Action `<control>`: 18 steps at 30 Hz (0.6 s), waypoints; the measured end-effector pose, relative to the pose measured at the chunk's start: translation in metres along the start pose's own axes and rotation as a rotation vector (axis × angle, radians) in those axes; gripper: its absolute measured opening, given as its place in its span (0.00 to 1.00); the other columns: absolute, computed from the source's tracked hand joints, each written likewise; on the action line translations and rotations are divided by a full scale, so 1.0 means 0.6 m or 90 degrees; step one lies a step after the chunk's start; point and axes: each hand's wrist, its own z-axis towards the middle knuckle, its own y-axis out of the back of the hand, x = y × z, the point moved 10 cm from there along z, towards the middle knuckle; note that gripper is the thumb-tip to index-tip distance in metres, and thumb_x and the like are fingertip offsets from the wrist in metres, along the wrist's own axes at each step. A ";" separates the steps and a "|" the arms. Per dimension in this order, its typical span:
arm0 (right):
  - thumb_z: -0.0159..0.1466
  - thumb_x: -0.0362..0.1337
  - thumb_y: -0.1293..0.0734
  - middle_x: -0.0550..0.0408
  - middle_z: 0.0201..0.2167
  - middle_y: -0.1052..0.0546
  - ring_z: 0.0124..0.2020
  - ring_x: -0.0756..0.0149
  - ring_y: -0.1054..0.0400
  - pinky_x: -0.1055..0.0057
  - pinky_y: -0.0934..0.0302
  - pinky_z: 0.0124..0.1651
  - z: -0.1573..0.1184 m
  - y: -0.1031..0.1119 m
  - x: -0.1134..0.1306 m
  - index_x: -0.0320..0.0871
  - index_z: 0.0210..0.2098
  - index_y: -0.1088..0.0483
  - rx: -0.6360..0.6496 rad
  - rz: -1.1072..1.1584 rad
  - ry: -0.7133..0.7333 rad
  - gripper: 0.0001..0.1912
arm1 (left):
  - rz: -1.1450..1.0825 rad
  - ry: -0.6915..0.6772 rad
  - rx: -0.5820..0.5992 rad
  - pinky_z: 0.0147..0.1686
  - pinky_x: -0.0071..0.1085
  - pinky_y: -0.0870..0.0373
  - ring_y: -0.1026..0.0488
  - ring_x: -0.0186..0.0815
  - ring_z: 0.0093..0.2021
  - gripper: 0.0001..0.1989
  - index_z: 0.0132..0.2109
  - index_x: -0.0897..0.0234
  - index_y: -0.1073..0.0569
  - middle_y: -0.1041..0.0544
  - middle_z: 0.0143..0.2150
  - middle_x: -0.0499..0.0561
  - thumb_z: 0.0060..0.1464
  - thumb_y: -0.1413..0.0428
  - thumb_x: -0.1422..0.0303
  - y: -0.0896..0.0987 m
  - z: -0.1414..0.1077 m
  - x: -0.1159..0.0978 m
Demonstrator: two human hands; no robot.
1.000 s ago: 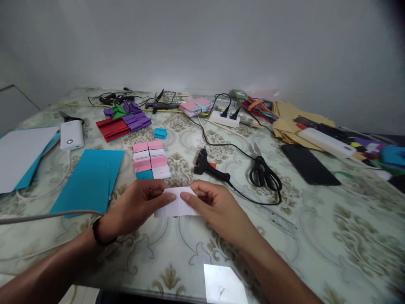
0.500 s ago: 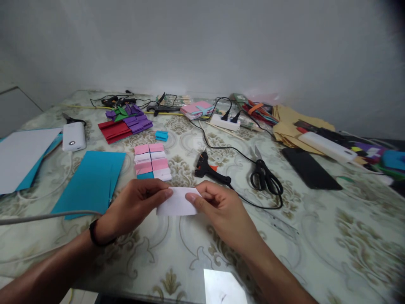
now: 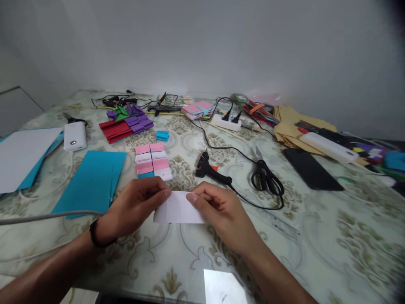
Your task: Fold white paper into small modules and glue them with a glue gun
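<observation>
Between my two hands, a small white piece of paper is held just above the patterned tablecloth. My left hand pinches its upper left corner between thumb and curled fingers. At the upper right, my right hand grips the same paper, thumb on top and fingers behind it. Just beyond the hands lie folded pink and white paper strips in several small stacks, with a bit of blue at the near end. A black glue gun rests beyond my right hand, its cord trailing right.
Blue paper sheets and a white power bank lie left. Black-handled scissors, a black phone and a clear ruler lie right. Folded red paper, purple paper and a white power strip are farther back.
More of the white paper's face shows now, its lower edge reaching nearer to me. My right thumb has shifted slightly along it. Both hands keep their grip, and the other things lie as before.
</observation>
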 end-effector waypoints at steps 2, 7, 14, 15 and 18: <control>0.71 0.48 0.33 0.63 0.20 0.39 0.24 0.69 0.47 0.70 0.53 0.27 -0.001 -0.001 0.005 0.44 0.30 0.28 0.003 -0.004 0.012 0.17 | 0.025 -0.007 -0.012 0.25 0.25 0.41 0.35 0.31 0.27 0.17 0.35 0.65 0.22 0.26 0.27 0.46 0.67 0.43 0.57 0.005 -0.001 -0.003; 0.71 0.48 0.33 0.62 0.21 0.35 0.24 0.69 0.45 0.70 0.52 0.26 0.000 0.002 0.003 0.44 0.31 0.28 -0.011 0.001 0.012 0.16 | 0.058 0.002 -0.022 0.23 0.24 0.42 0.34 0.32 0.26 0.16 0.39 0.65 0.19 0.24 0.27 0.47 0.65 0.40 0.56 0.000 0.000 -0.001; 0.71 0.45 0.31 0.59 0.25 0.27 0.26 0.68 0.37 0.72 0.45 0.28 0.000 -0.023 0.008 0.44 0.35 0.24 0.011 -0.067 0.027 0.12 | 0.144 0.017 0.019 0.22 0.26 0.46 0.37 0.32 0.26 0.18 0.36 0.63 0.16 0.25 0.25 0.47 0.65 0.40 0.55 -0.022 -0.004 0.009; 0.71 0.44 0.32 0.59 0.24 0.27 0.26 0.68 0.37 0.72 0.45 0.27 0.000 -0.024 0.011 0.44 0.35 0.24 0.014 -0.077 0.036 0.12 | 0.149 0.010 0.026 0.22 0.26 0.47 0.38 0.31 0.26 0.17 0.35 0.63 0.16 0.25 0.25 0.47 0.64 0.40 0.56 -0.023 -0.004 0.005; 0.72 0.44 0.33 0.59 0.23 0.26 0.25 0.68 0.36 0.72 0.45 0.27 -0.001 -0.019 0.015 0.44 0.33 0.24 0.010 -0.071 0.043 0.14 | 0.134 0.011 0.041 0.23 0.26 0.45 0.36 0.32 0.26 0.18 0.37 0.64 0.15 0.23 0.27 0.48 0.66 0.42 0.55 -0.022 -0.004 0.000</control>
